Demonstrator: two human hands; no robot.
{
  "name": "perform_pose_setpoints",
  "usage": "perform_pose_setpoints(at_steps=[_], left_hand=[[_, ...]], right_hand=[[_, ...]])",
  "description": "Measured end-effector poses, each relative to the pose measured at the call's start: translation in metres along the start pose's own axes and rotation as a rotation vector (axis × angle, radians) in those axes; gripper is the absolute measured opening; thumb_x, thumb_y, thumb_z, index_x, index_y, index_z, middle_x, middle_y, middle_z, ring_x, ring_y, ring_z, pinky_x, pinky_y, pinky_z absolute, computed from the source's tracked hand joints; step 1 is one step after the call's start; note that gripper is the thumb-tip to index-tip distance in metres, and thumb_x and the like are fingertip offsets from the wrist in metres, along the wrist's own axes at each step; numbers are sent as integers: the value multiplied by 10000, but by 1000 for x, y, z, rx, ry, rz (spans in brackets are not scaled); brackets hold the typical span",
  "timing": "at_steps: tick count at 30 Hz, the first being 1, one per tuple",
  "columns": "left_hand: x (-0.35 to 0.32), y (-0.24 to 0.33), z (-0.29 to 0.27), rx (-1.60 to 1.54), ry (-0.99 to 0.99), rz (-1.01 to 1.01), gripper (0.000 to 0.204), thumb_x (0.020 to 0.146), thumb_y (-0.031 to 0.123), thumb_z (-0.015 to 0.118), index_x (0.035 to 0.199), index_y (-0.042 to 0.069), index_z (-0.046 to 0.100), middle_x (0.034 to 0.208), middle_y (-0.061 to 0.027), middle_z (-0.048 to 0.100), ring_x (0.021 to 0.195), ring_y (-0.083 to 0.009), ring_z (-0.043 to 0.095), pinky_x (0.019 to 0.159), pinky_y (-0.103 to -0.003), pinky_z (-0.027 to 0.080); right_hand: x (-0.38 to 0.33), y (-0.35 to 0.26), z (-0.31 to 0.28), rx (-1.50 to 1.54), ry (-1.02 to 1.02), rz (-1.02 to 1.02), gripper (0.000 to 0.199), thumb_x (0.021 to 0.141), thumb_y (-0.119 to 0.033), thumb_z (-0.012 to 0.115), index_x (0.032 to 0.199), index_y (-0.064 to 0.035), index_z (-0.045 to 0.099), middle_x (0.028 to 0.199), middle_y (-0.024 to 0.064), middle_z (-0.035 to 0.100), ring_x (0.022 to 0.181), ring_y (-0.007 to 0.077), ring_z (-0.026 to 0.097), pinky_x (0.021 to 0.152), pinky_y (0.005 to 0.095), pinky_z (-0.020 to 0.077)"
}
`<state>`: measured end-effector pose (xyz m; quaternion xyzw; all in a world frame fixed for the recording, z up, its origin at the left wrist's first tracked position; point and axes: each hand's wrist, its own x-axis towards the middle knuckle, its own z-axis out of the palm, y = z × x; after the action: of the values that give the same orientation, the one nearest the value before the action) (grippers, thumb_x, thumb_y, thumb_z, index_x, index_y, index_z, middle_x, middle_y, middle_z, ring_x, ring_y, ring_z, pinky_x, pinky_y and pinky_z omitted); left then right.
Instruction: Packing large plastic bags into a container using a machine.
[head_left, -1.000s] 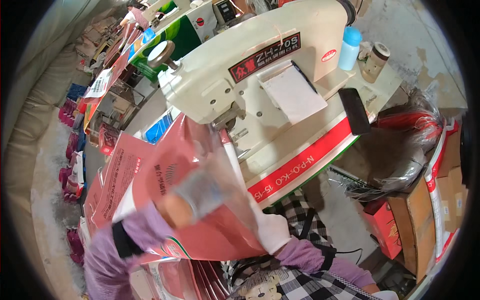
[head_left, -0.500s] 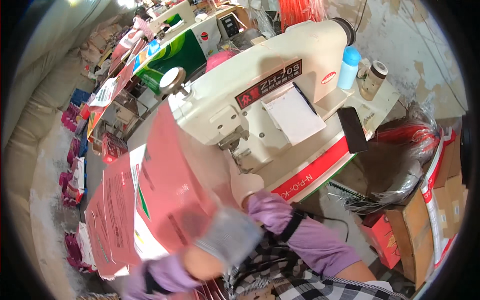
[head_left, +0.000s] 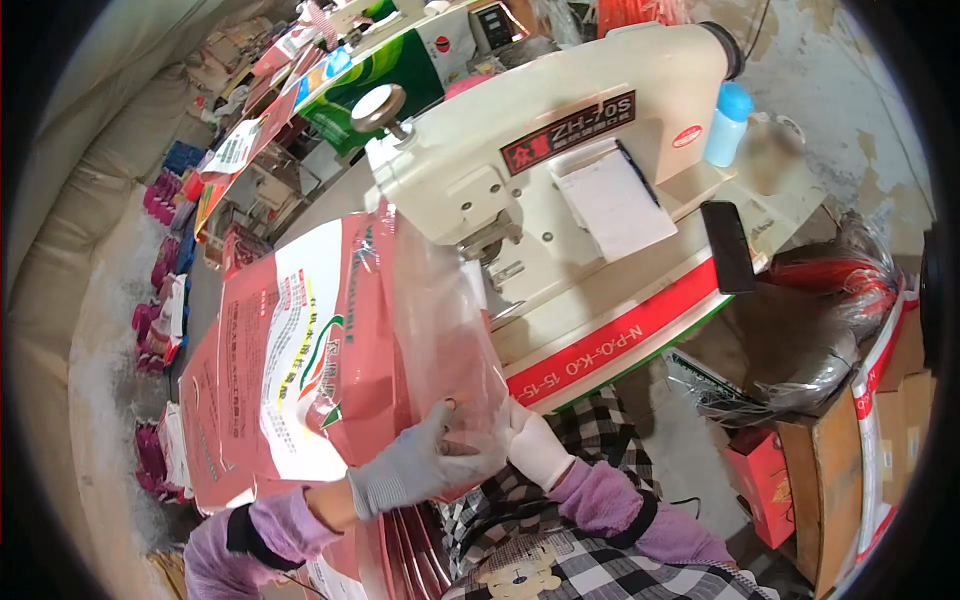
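A red and white printed sack (head_left: 300,345) lies on the table, its open end toward the sewing machine (head_left: 590,130). From that end a clear plastic liner (head_left: 450,330) sticks out, crumpled and see-through. My left hand (head_left: 425,462), in a grey glove, is closed on the liner's near corner, thumb and fingers bent round it. Beside it my right hand (head_left: 537,447), in a white glove, pinches the same liner at its right edge; its fingertips are partly hidden. The machine's needle area (head_left: 490,245) is just past the liner.
A notepad (head_left: 615,205) with a pen lies on the machine bed. A phone (head_left: 728,248) and a blue bottle (head_left: 727,125) stand to its right. Bundles of plastic strips (head_left: 830,330) and cardboard boxes (head_left: 825,490) are at the right. Folded sacks (head_left: 415,555) are by my lap.
The white-printed side of the sack now shows, with its clear liner over the table edge. My right hand has drawn back from the needle area, and my left hand has come onto the liner.
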<state>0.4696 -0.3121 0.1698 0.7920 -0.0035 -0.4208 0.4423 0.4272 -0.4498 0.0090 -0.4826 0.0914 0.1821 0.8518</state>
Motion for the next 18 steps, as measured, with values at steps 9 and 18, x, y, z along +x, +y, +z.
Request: perform_pose_setpoints(at_steps=[9, 18], left_hand=[[35, 23, 17, 1162, 18, 972, 321, 732, 244, 748, 995, 89, 649, 856, -37, 627, 742, -193, 636, 615, -343, 494], [-5, -14, 82, 1175, 62, 530, 267, 825, 207, 589, 997, 3, 584, 738, -74, 593, 652, -215, 638, 561, -356, 465]], right_hand=[[-34, 1, 14, -57, -142, -29, 350, 891, -76, 541, 1215, 57, 557, 1031, 94, 664, 991, 161, 622, 890, 315, 495], [-36, -47, -59, -1286, -255, -176, 492, 968, -387, 394, 1307, -41, 478, 944, 264, 644, 838, 421, 638, 763, 494, 495]])
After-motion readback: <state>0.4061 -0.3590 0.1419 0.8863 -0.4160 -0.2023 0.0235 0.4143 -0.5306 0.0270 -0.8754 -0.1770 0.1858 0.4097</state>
